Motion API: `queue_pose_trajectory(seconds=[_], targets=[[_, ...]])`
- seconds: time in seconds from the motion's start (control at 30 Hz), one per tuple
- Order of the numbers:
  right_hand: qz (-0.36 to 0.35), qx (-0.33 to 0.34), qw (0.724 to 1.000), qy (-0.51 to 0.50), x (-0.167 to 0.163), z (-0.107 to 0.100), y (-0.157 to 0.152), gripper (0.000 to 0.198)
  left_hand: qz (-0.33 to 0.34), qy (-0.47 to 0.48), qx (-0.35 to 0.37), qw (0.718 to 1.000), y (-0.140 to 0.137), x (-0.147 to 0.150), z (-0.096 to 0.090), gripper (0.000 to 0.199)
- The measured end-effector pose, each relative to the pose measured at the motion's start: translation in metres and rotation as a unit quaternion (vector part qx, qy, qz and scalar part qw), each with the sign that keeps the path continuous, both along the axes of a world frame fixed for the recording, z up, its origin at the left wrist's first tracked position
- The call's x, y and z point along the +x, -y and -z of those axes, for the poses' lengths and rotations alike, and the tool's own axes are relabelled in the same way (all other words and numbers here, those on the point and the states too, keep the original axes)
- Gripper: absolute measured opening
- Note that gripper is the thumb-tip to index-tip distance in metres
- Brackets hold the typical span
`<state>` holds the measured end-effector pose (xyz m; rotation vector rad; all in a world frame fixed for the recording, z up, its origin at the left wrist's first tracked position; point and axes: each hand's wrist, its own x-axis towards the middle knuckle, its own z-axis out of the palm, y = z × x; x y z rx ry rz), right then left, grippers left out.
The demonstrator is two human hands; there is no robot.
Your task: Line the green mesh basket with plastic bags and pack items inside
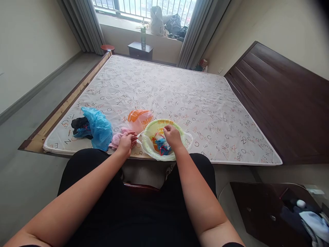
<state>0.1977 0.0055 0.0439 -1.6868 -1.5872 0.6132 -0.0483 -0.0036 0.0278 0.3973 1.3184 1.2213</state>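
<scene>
A light green basket (148,129) lined with a thin whitish plastic bag (147,148) sits at the near edge of the mattress. Inside lie crumpled blue and red items (163,146) and something orange-yellow. My right hand (173,137) is over the basket, fingertips pinched together; whatever is between them is too small to make out. My left hand (126,143) hovers by the basket's left side, fingers loosely stretched, beside a pink cloth (117,140). Behind it rests an orange and pinkish plastic bag (140,118). Further left is a crumpled blue plastic bag (99,128) next to black fabric (80,125).
The letter-print mattress (167,85) lies on a wooden bed frame with a dark headboard (280,99). A dark cabinet (267,209) with clothing on it stands at lower right. By the window, a small nightstand (140,47) holds a green bottle (143,37).
</scene>
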Motion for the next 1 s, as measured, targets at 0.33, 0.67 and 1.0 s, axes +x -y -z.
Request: queue_pose_trajectory(seconds=[0.33, 0.67, 1.0], targets=[[0.118, 0.052, 0.985, -0.117, 0.015, -0.029, 0.01, 0.024, -0.003, -0.026, 0.007, 1.0, -0.001, 0.0, 0.0, 0.022], [0.242, 0.081, 0.953, -0.163, 0.064, -0.036, 0.013, 0.025, -0.009, -0.018, -0.006, 1.0, -0.003, -0.005, 0.005, 0.023], [0.306, -0.042, 0.937, -0.161, 0.119, -0.018, 0.02, 0.021, 0.027, -0.075, -0.038, 0.996, -0.007, -0.019, 0.02, 0.019]])
